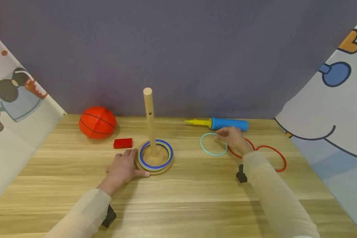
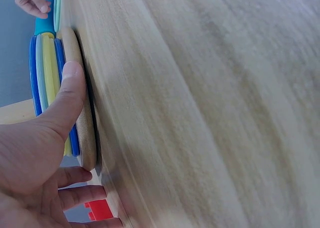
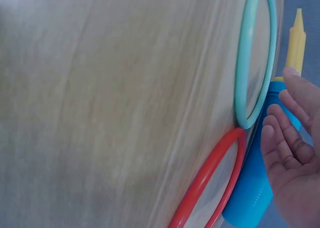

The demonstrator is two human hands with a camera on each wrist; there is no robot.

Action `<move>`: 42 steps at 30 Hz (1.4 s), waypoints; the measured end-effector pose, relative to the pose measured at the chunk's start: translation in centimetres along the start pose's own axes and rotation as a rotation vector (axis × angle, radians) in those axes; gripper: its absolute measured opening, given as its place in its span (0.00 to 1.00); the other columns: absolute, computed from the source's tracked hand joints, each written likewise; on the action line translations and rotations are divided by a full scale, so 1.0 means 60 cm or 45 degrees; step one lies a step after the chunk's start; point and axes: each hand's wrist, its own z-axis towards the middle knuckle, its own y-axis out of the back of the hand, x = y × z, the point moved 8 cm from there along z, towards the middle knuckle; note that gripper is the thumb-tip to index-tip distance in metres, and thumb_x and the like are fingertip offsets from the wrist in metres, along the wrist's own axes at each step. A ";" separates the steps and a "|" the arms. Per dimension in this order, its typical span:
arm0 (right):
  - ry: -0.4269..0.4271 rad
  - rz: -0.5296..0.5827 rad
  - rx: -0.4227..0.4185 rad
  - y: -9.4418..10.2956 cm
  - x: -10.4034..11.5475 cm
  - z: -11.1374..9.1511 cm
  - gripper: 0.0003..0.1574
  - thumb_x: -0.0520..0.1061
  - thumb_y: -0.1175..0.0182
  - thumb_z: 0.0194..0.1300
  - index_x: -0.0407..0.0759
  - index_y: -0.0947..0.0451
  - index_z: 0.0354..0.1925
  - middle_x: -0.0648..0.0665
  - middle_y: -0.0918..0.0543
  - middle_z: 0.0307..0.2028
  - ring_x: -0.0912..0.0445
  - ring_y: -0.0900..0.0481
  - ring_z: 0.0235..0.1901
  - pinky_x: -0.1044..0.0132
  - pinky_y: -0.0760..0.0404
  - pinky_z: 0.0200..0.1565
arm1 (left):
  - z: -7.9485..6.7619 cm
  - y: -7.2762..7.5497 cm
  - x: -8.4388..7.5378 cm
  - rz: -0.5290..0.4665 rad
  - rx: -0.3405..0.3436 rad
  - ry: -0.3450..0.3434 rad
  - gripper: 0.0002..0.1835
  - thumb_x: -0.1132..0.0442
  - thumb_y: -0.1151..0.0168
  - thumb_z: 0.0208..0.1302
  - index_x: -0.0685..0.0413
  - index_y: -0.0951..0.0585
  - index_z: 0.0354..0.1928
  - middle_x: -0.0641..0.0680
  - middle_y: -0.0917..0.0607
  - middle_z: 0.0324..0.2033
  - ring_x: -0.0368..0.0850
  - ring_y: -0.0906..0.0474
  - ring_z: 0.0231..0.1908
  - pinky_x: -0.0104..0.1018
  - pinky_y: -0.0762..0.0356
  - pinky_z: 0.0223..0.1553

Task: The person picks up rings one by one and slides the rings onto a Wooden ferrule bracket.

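Observation:
A round wooden base with an upright peg [image 1: 149, 122] stands left of centre. Several rings [image 1: 171, 155], blue, yellow and pale green-blue, lie stacked around the peg on the base. My left hand [image 1: 123, 167] is at the base's left side, its thumb laid along the front rim and its fingers spread. In the left wrist view the thumb [image 2: 72, 85] touches the wooden rim. On the right, my right hand [image 1: 233, 138] hovers over the edge of a mint-green ring [image 1: 213, 154], fingers loosely bent with nothing between them. Red rings [image 1: 281, 170] lie under and beside that wrist.
Behind the right hand lies a blue hand pump [image 1: 229, 124] with a yellow nozzle. A red ball with black lines [image 1: 97, 123] sits at the back left, with a red block [image 1: 123, 143] in front of it. A grey panel [image 1: 178, 59] bounds the table's back.

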 end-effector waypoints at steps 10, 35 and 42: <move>0.052 -0.169 0.004 0.001 -0.004 0.002 0.25 0.48 0.33 0.69 0.29 0.17 0.54 0.32 0.14 0.48 0.38 0.18 0.51 0.44 0.20 0.54 | -0.001 -0.002 -0.001 -0.007 0.000 0.004 0.63 0.37 0.19 0.42 0.64 0.37 0.74 0.70 0.33 0.70 0.78 0.39 0.65 0.92 0.44 0.41; 0.229 -0.162 0.070 -0.039 0.040 -0.010 0.05 0.41 0.31 0.66 0.41 0.16 0.34 0.47 0.15 0.32 0.51 0.19 0.36 0.55 0.20 0.42 | -0.001 -0.001 -0.005 -0.008 -0.014 -0.031 0.62 0.39 0.19 0.43 0.67 0.37 0.73 0.72 0.33 0.69 0.79 0.38 0.64 0.92 0.45 0.41; 0.255 -0.114 0.048 -0.038 0.056 -0.018 0.04 0.40 0.31 0.66 0.39 0.15 0.36 0.46 0.14 0.31 0.51 0.17 0.35 0.57 0.20 0.40 | -0.002 0.001 -0.002 -0.012 -0.009 0.001 0.62 0.38 0.19 0.42 0.64 0.36 0.74 0.71 0.32 0.69 0.77 0.38 0.64 0.92 0.44 0.40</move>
